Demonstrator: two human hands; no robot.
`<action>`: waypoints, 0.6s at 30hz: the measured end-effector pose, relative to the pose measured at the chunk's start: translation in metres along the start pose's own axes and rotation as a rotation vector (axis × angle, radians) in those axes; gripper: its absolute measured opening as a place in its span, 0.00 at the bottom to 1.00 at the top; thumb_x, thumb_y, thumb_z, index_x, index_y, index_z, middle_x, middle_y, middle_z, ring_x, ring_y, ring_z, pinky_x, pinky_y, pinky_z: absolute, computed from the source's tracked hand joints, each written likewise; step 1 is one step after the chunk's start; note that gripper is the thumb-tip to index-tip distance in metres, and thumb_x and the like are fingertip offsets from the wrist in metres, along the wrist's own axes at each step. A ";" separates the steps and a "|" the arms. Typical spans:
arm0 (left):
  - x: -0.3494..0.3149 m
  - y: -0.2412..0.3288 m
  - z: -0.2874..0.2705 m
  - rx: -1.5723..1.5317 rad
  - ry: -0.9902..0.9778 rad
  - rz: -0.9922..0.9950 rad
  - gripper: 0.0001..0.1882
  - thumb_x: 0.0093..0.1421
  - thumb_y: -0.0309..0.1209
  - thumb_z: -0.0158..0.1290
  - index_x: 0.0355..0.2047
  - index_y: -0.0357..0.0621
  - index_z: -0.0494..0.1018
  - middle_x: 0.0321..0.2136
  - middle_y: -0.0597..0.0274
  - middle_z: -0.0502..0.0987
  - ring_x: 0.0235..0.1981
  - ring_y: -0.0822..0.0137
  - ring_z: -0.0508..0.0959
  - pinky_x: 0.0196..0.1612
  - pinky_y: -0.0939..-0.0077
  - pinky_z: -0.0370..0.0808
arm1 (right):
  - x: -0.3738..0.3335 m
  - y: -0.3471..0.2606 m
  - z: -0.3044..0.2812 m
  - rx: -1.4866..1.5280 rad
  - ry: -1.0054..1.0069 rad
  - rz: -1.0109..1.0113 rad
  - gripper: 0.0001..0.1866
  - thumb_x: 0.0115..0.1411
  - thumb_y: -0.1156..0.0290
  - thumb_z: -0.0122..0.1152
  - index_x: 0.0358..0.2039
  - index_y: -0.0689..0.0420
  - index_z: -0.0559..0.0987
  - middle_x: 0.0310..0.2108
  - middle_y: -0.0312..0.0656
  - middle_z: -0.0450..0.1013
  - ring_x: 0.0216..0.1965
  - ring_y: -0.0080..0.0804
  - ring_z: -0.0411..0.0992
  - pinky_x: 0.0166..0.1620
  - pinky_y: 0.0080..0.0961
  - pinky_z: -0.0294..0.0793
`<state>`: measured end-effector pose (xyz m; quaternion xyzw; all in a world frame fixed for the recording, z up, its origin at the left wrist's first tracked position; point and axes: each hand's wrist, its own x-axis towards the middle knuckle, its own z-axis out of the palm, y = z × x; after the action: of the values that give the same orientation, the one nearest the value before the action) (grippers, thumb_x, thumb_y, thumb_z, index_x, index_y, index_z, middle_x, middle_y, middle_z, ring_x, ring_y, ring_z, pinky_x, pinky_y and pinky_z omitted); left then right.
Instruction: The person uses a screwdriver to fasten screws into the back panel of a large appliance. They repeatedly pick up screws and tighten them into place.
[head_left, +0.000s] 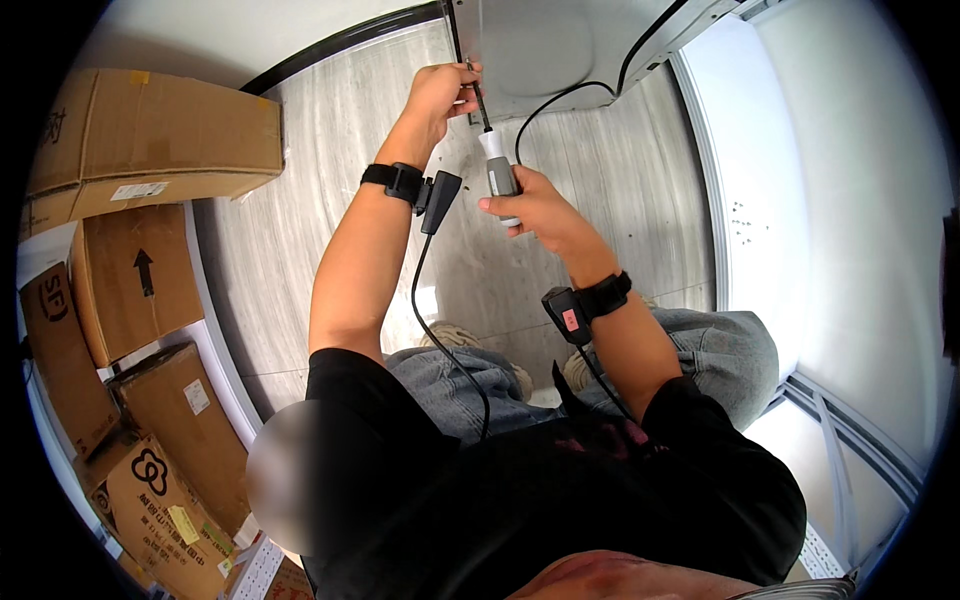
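Observation:
My right hand (540, 208) is wrapped round the handle of a screwdriver (499, 172) with a grey and white grip. Its dark shaft points away from me, toward the edge of a grey metal panel (550, 60). Up at the shaft's far end, my left hand (442, 92) has its fingers curled closed around the shaft near the tip. The tip itself and any screw there are too small to make out. A black cable (566, 90) runs across the panel and hangs down behind my right hand.
Cardboard boxes (180, 140) are stacked on the left, some on a white-edged shelf (222, 345). On the right stands a white panel (745, 170) with several small screws on it. Black cables (418, 300) trail from the devices strapped to my wrists. Beneath is a grey wood-look floor (620, 215).

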<state>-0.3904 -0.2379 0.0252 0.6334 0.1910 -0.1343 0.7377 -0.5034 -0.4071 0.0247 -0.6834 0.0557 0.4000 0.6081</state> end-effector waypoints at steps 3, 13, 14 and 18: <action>0.000 0.001 -0.001 -0.038 -0.008 -0.022 0.09 0.57 0.27 0.47 0.35 0.39 0.76 0.27 0.66 0.75 0.29 0.73 0.76 0.29 0.79 0.73 | -0.003 -0.002 0.002 0.113 0.027 -0.004 0.25 0.54 0.65 0.60 0.50 0.60 0.67 0.39 0.40 0.71 0.43 0.34 0.73 0.36 0.31 0.77; 0.000 -0.002 0.006 -0.016 0.063 -0.003 0.12 0.62 0.35 0.46 0.34 0.42 0.77 0.27 0.68 0.75 0.26 0.73 0.74 0.31 0.78 0.70 | -0.001 0.001 -0.003 0.298 -0.044 -0.017 0.21 0.57 0.74 0.55 0.51 0.61 0.66 0.41 0.44 0.69 0.41 0.35 0.73 0.37 0.34 0.81; 0.001 -0.003 0.006 -0.021 0.067 0.000 0.12 0.62 0.35 0.46 0.35 0.42 0.77 0.27 0.68 0.75 0.26 0.73 0.74 0.31 0.78 0.69 | -0.001 0.002 -0.002 0.287 -0.034 -0.023 0.21 0.57 0.73 0.56 0.51 0.61 0.66 0.40 0.43 0.68 0.41 0.34 0.73 0.36 0.35 0.81; 0.001 -0.005 0.004 -0.040 0.060 -0.004 0.12 0.61 0.34 0.46 0.35 0.42 0.77 0.27 0.68 0.75 0.26 0.73 0.74 0.31 0.79 0.69 | -0.003 0.002 0.000 0.225 -0.009 -0.040 0.21 0.56 0.73 0.59 0.49 0.61 0.65 0.38 0.41 0.67 0.40 0.32 0.73 0.36 0.35 0.81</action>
<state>-0.3912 -0.2430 0.0208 0.6220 0.2167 -0.1130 0.7439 -0.5062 -0.4090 0.0250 -0.6099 0.0838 0.3823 0.6890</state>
